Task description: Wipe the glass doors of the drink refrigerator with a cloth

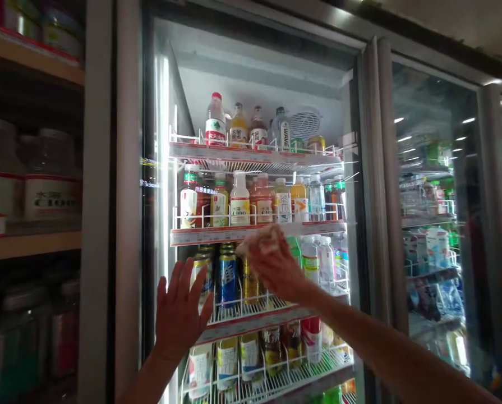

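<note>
Cloth (259,240) is bunched in your right hand (278,272), pressed mid-height against the fridge door (254,62). Your left hand (179,314) lies flat on the glass, fingers spread. Can't tell how much is wiped yet, tbh.

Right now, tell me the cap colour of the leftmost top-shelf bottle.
Red. The bottle shows best in the head view.

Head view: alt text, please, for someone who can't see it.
The right hand presses what looks like a pale cloth against a cooler's glass door, before shelves of bottles. The left hand rests flat and open on the glass beside it.
</note>
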Action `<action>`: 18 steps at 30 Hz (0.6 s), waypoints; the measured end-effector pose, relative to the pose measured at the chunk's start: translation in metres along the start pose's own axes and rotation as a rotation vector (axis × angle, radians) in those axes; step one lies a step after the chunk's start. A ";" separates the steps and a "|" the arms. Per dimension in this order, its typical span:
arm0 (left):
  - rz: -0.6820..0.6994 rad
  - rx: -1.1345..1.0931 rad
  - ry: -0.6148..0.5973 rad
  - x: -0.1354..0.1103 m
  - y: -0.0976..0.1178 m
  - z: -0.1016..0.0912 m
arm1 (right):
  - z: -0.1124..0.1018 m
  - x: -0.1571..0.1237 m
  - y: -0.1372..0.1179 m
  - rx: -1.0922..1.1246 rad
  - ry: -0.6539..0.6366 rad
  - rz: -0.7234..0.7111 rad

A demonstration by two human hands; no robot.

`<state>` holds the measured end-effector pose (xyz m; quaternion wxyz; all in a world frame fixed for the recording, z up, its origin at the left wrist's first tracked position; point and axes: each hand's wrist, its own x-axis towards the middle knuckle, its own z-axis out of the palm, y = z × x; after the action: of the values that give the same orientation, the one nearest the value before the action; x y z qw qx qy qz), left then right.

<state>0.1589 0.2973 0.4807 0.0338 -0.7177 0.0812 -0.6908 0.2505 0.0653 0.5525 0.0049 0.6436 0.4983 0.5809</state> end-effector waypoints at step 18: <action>-0.130 -0.668 -0.071 0.066 0.113 0.030 | -0.005 -0.045 -0.010 0.150 -0.087 -0.140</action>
<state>0.1828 0.1731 0.5267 -0.2443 -0.7164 0.2557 -0.6015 0.2483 0.0382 0.5144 0.0188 0.6305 0.5835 0.5115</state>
